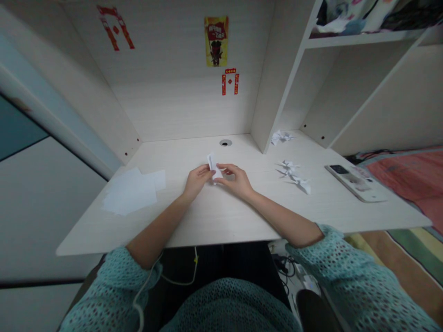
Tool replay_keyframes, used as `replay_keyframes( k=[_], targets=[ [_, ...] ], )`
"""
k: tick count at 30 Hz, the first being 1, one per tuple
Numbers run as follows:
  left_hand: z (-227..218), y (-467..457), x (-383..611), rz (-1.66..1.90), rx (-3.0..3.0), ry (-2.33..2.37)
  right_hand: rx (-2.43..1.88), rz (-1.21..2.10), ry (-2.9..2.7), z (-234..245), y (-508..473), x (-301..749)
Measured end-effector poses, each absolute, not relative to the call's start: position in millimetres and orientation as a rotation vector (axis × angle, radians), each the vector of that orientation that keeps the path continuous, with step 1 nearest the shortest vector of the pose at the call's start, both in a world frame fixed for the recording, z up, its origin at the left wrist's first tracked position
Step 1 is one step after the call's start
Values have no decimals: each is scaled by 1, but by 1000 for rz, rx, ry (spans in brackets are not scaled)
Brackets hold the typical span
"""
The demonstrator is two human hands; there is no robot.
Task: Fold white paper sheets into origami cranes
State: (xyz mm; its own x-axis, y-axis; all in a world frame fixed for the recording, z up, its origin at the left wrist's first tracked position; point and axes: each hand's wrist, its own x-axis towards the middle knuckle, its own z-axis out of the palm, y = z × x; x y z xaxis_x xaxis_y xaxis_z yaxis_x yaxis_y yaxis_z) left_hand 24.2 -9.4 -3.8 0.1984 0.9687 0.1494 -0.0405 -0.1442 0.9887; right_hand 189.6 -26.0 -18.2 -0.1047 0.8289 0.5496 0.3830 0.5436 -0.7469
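Nearest: teal knit sleeves (349, 265) at the bottom corners, white cable (138, 302) by the left one. Forearms cross the front edge of the desk (214, 223) and converge mid-desk.

Work: folded paper (218, 174), small white strip, sits between the two hands, roughly on the body's centreline. Left hand (198, 180) has its grip clamped on the paper's left side, thumb tip on the face. Right hand (238, 179) is also closed on it: index at the right edge, thumb by the near end.

Key relation: paper lies right of the left grip, left of the right grip. Long axis runs mostly fore-aft, far end leaning left, near end right. Far end sticks out clear past the fingertips. Neither hand is nearer; both in contact. Can't tell whether the paper touches the desk, or how many layers it has.

Sides: loose white sheets (129, 193), fanned and overlapping, left of the left hand, well apart from it. Folded white pieces (290, 170) in a cluster right of the right hand; flat white box-like item (356, 183) beyond them, by the right edge.

Far: more folded pieces (282, 137) beside the upright divider (277, 106); round cable hole (226, 143) near the back panel.
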Motion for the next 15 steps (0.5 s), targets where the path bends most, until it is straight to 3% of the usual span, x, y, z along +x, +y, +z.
replay_keyframes(
  k=[15],
  targets=[
    [-1, -9, 22, 1101, 1357, 988, -906, 796, -1674, -19, -26, 190]
  ],
)
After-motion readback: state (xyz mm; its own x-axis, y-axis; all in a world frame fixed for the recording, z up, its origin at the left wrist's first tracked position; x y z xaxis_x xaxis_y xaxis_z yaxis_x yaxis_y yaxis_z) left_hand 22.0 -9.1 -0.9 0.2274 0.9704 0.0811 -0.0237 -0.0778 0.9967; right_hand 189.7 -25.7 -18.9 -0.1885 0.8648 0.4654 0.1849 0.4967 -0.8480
